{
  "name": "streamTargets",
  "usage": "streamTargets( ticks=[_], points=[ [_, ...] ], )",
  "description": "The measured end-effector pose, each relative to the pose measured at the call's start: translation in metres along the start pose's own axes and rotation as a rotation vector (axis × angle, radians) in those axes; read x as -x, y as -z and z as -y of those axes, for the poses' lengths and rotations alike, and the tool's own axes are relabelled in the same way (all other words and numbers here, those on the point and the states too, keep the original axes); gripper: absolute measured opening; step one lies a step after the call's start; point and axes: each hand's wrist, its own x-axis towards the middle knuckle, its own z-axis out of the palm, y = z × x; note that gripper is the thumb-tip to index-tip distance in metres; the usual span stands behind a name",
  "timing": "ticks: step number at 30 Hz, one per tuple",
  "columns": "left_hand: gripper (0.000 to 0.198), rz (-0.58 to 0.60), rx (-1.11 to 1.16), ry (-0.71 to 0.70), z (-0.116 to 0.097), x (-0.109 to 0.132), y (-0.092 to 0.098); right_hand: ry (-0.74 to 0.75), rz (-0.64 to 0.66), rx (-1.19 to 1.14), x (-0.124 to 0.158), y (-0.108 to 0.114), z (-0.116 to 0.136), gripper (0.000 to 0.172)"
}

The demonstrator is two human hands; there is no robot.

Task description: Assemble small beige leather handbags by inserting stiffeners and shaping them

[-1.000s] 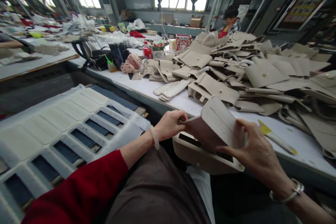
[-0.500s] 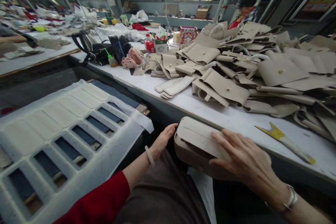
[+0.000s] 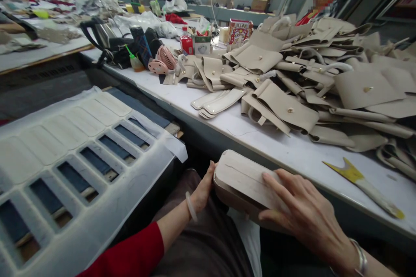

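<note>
A beige, box-shaped bag body [image 3: 234, 199] with rounded ends rests over my lap. A pale flat panel [image 3: 244, 175] with a thin dark line lies along its upper face. My left hand [image 3: 202, 188] presses against the left end, its fingers partly hidden behind it. Across the right part reaches my right hand [image 3: 302, 203], fingers on top of the panel and thumb on the near side, gripping the piece. The underside of the bag body is hidden.
Beige bag pieces [image 3: 286, 95] are heaped on the white table, with pale strips [image 3: 221, 100] beside them. A yellow-ended, notched flat tool [image 3: 364, 184] lies at right. On the left, a translucent sheet [image 3: 110, 181] with cut-outs carries several pale panels [image 3: 65, 136]. A person [image 3: 321, 2] is at the back.
My left hand has come in closer against the left end of the bag body. The panel sits closer to the body along its near edge. The view has shifted slightly.
</note>
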Motion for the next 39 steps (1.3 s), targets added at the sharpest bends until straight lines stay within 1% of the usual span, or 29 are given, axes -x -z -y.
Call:
streamTargets(
  ticks=[2, 4, 6, 8, 10, 13, 15, 18, 20, 22, 23, 26, 30, 32, 33, 34, 36, 38, 39],
  points=[
    [0.061, 0.013, 0.033, 0.0, -0.001, 0.0, -0.003, 0.001, -0.044, 0.139, 0.0, 0.001, 0.001, 0.067],
    [0.062, 0.018, 0.065, 0.038, 0.0, 0.0, -0.003, -0.031, -0.074, 0.254, -0.002, -0.001, 0.0, 0.065],
    [0.061, -0.021, 0.076, 0.046, 0.003, 0.0, -0.001, -0.018, -0.074, 0.275, -0.005, -0.006, 0.001, 0.064],
    [0.059, -0.091, 0.059, 0.014, 0.005, -0.001, 0.002, 0.038, -0.026, 0.209, -0.007, -0.011, 0.003, 0.063],
    [0.059, -0.113, 0.055, 0.014, 0.007, -0.001, 0.004, 0.042, 0.033, 0.107, -0.006, -0.014, 0.004, 0.064],
    [0.063, -0.04, 0.096, 0.066, 0.005, -0.002, 0.001, -0.025, 0.088, -0.07, 0.002, -0.012, 0.003, 0.067],
    [0.063, -0.004, 0.131, 0.081, 0.003, -0.003, -0.002, -0.007, 0.143, -0.195, 0.008, -0.009, 0.001, 0.067],
    [0.063, 0.013, 0.188, 0.097, 0.001, -0.003, -0.007, 0.013, 0.256, -0.334, 0.01, -0.004, -0.002, 0.064],
    [0.062, 0.011, 0.189, 0.097, -0.001, -0.003, -0.009, -0.001, 0.308, -0.355, 0.008, -0.005, -0.004, 0.066],
    [0.059, 0.007, 0.147, 0.079, -0.003, -0.002, -0.01, -0.03, 0.338, -0.309, 0.004, -0.009, -0.005, 0.066],
    [0.058, 0.005, 0.12, 0.062, -0.004, -0.001, -0.01, -0.053, 0.346, -0.275, 0.003, -0.011, -0.005, 0.064],
    [0.058, 0.002, 0.067, 0.023, -0.005, 0.0, -0.01, -0.105, 0.373, -0.23, 0.003, -0.017, -0.005, 0.049],
    [0.059, -0.001, 0.051, 0.007, -0.005, 0.0, -0.01, -0.098, 0.299, -0.244, -0.004, -0.013, -0.003, 0.034],
    [0.06, 0.003, 0.045, 0.01, -0.005, -0.001, -0.011, -0.098, 0.265, -0.289, -0.017, -0.009, 0.003, 0.02],
    [0.06, 0.004, 0.044, 0.013, -0.005, -0.001, -0.011, -0.101, 0.247, -0.334, -0.025, -0.008, 0.007, 0.016],
    [0.06, 0.002, 0.045, 0.015, -0.005, -0.001, -0.011, -0.1, 0.216, -0.391, -0.033, -0.009, 0.011, 0.017],
    [0.06, 0.004, 0.055, 0.014, -0.005, -0.003, -0.011, -0.087, 0.113, -0.482, -0.048, -0.014, 0.022, 0.016],
    [0.059, 0.01, 0.079, 0.008, -0.003, -0.004, -0.01, -0.056, 0.032, -0.515, -0.058, -0.021, 0.033, 0.017],
    [0.059, 0.009, 0.095, 0.008, -0.002, -0.005, -0.009, -0.042, 0.022, -0.509, -0.061, -0.025, 0.037, 0.02]
  ],
)
